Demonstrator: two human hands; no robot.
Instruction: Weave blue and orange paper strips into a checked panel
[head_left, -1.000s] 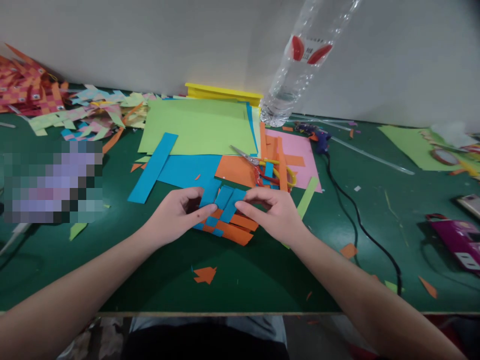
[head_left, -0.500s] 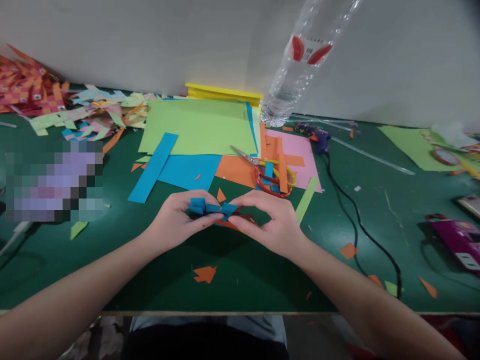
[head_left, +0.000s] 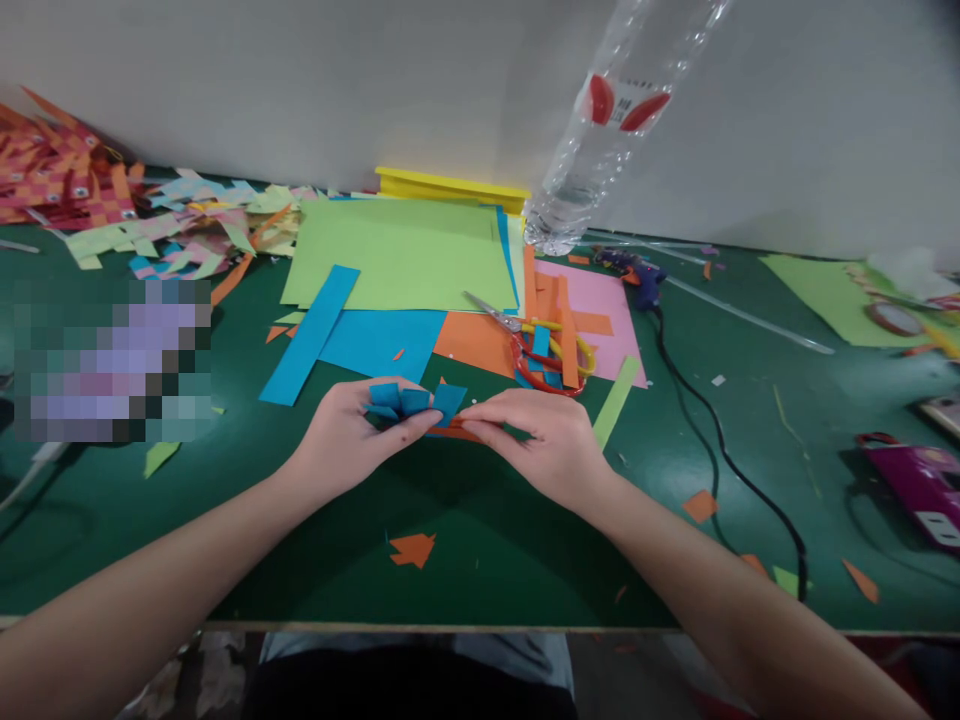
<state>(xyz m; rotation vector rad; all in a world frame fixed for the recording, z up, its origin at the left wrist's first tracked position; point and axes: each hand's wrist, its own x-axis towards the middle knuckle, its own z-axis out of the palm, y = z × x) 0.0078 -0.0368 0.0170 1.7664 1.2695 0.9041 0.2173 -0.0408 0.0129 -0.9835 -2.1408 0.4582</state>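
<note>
My left hand (head_left: 367,425) is closed on a folded piece of blue paper strips (head_left: 414,401), its thumb pressing from the near side. One blue end (head_left: 450,402) stands up beside the left fingertips. Orange paper (head_left: 454,431) shows under the fingers and runs toward my right hand (head_left: 536,430), whose thumb and forefinger pinch its end. How the blue and orange parts join is hidden by my fingers. Both hands are raised over the green table near its front edge. Beyond them lie scissors (head_left: 517,325) with red and yellow handles, partly under orange strips (head_left: 568,335).
Green sheets (head_left: 405,255) are stacked at the back, with a blue strip (head_left: 311,335) in front. A clear bottle (head_left: 592,150) stands right of them. A glue gun (head_left: 637,280) trails a black cord. Woven paper pieces (head_left: 67,180), a blurred phone (head_left: 127,365) and a purple device (head_left: 915,480) lie around.
My right fingers have moved off the blue paper and now pinch the orange part. The blue end now stands up more visibly between the hands. The view has shifted slightly.
</note>
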